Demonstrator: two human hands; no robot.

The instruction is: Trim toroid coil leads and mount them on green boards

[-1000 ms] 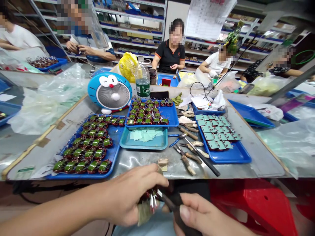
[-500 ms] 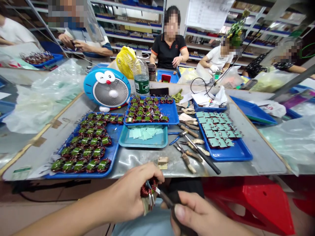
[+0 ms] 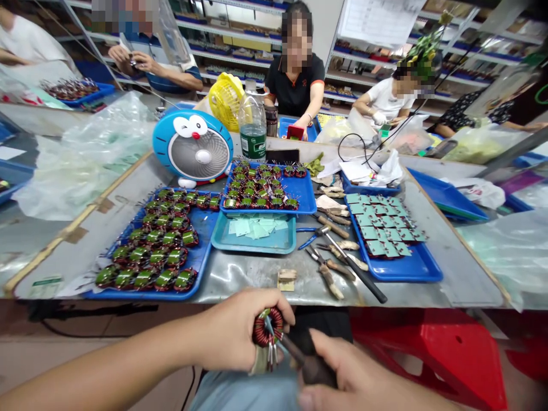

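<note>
My left hand point(image 3: 229, 331) is closed around a toroidal coil point(image 3: 259, 332) wound with reddish-brown wire. The coil's hole faces me, and several silvery leads point down from its lower side. Greenish-grey wrapping shows by my thumb, below the coil. My right hand point(image 3: 351, 368) grips a dark-handled tool point(image 3: 319, 372) with a slim shaft. The tool's tip reaches the coil near its hole and leads; I cannot tell exactly what it touches. Both hands are over my lap, in front of the table edge.
Coils fill much of a blue tray point(image 3: 203, 251) at left and another blue tray point(image 3: 303, 188) behind. A teal tray point(image 3: 218, 242) holds pale green sheets. Pliers point(image 3: 325, 274) and a hammer point(image 3: 359, 271) lie beside the right tray point(image 3: 423, 268). A red stool point(image 3: 462, 348) stands right; co-workers sit opposite.
The coil has turned so its hole faces me more, and both hands sit slightly further right in view. The co-worker opposite has reached an arm to the red object.
</note>
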